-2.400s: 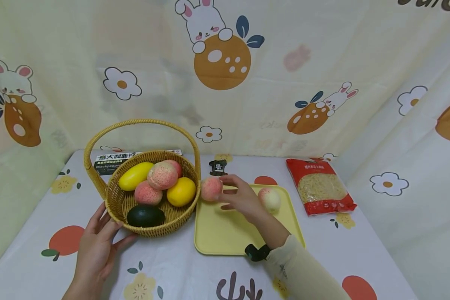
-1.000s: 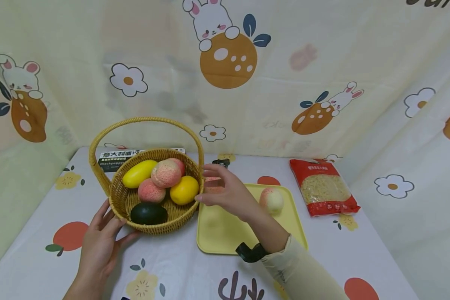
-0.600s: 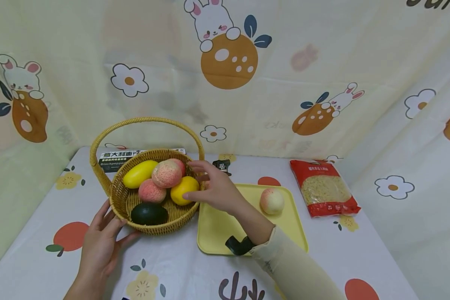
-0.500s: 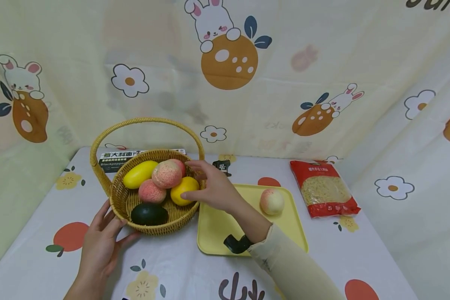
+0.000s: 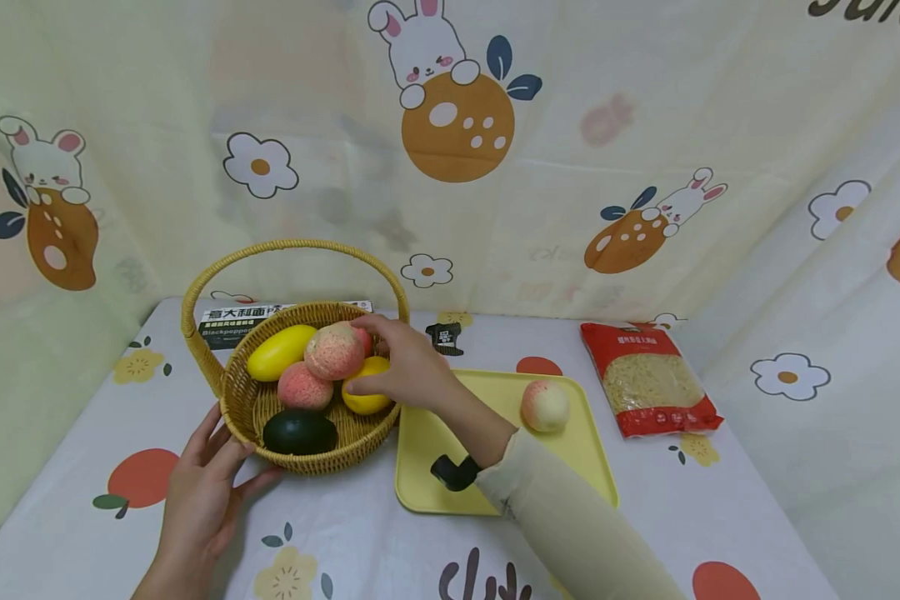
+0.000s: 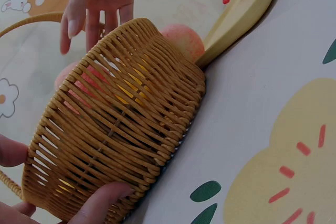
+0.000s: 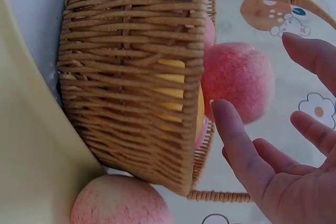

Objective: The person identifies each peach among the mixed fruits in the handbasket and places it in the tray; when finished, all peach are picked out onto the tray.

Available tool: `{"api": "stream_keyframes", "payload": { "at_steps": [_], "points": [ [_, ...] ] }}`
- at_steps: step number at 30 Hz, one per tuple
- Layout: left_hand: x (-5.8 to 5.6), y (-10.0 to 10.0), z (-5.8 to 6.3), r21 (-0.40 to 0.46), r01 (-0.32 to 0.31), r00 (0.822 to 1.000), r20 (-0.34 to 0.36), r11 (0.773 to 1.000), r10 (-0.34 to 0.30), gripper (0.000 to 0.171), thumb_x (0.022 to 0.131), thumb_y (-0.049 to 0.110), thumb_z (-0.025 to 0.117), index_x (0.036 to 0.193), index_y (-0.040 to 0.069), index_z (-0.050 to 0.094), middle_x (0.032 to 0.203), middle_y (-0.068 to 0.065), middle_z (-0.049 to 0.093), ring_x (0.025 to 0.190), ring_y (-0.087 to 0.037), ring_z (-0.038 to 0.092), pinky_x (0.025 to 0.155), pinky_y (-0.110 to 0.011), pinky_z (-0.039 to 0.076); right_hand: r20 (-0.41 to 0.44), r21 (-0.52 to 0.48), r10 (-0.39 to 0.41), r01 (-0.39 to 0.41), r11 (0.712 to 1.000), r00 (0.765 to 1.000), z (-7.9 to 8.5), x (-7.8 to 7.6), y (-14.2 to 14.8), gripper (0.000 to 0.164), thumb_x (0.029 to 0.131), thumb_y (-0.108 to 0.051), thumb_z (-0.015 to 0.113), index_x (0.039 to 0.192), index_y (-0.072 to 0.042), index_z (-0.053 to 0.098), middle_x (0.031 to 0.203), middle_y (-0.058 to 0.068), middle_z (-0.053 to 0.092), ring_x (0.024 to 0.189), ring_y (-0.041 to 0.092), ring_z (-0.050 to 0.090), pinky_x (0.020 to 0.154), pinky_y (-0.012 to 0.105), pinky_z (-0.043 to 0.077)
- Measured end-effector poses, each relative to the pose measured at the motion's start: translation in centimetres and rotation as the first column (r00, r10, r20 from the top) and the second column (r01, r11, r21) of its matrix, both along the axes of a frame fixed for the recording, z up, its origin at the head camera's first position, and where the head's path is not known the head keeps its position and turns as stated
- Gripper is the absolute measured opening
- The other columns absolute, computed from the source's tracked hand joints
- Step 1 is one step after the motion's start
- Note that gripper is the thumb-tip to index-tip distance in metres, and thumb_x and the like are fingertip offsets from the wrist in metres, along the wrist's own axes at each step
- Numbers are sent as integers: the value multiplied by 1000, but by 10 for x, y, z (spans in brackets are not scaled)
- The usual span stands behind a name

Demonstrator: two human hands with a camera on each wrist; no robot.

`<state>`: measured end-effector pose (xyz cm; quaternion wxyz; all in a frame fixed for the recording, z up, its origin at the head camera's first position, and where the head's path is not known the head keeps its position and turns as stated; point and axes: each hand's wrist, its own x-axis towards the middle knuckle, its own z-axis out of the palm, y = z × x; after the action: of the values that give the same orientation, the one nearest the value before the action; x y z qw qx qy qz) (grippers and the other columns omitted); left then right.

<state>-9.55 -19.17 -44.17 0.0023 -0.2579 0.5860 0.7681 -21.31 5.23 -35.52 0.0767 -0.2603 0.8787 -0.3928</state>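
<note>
My left hand [image 5: 202, 500] holds the near left side of a wicker basket [image 5: 337, 460], its thumb pressed on the weave in the left wrist view. Inside lie several peaches, one of them a speckled peach [image 5: 333, 351] on top, plus an elongated yellow fruit [image 5: 281, 352], a rounder yellow fruit [image 5: 363, 402] and a dark green fruit [image 5: 300, 432]. Over the basket's right rim reaches my right hand [image 5: 412, 364], fingers spread around the top peach's right side. In the right wrist view one fingertip [image 7: 224, 109] lies close to that peach; contact is unclear.
A yellow tray [image 5: 435, 492] stands right of the basket, with a pale peach [image 5: 545, 406] on it. Another peach [image 7: 121, 203] sits between tray and basket, mostly hidden in the head view. Behind are a black-and-white box [image 5: 225, 327], a small black item [image 5: 446, 337] and a red pasta bag [image 5: 648, 379].
My right hand has moved left from the peach at the tray's left edge to above the basket, beside the top peach. That edge peach was left behind. My left hand stays on the basket.
</note>
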Motion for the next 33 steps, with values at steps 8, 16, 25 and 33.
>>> {"api": "stream_keyframes", "payload": {
  "at_steps": [8,16,25,33],
  "points": [
    [0,-2,-2,11,-3,1000,-1,1000,3,79,107,12,56,165,51,21,178,1,22,148,-25,45,90,-43,65,-46,72,22,-19,997,999,2,-4,-22,82,81,-29,91,153,-18,53,156,5,55,141,26,52,120,47,47],
    [0,-1,-4,13,5,1000,5,1000,-5,78,107,12,57,165,51,22,178,2,22,144,-21,48,89,-42,66,-19,154,7,-4,988,1000,-2,-13,-36,86,79,-31,92,155,-20,52,157,4,54,140,26,52,118,44,47],
    [-1,1,-3,15,13,1000,-1,1000,-13,79,106,11,56,165,52,23,177,3,22,146,-24,47,90,-44,65,-15,160,18,-16,987,1000,-11,-17,-44,88,81,-28,91,159,-25,50,158,7,52,143,27,50,117,45,48],
    [0,-1,-3,15,11,1000,-1,1000,-11,77,107,14,57,165,52,22,177,3,23,142,-20,49,90,-43,65,-36,165,12,-6,986,999,-13,-15,-50,81,81,-25,90,153,-21,54,153,6,58,139,28,52,114,42,50]
  ]
}}
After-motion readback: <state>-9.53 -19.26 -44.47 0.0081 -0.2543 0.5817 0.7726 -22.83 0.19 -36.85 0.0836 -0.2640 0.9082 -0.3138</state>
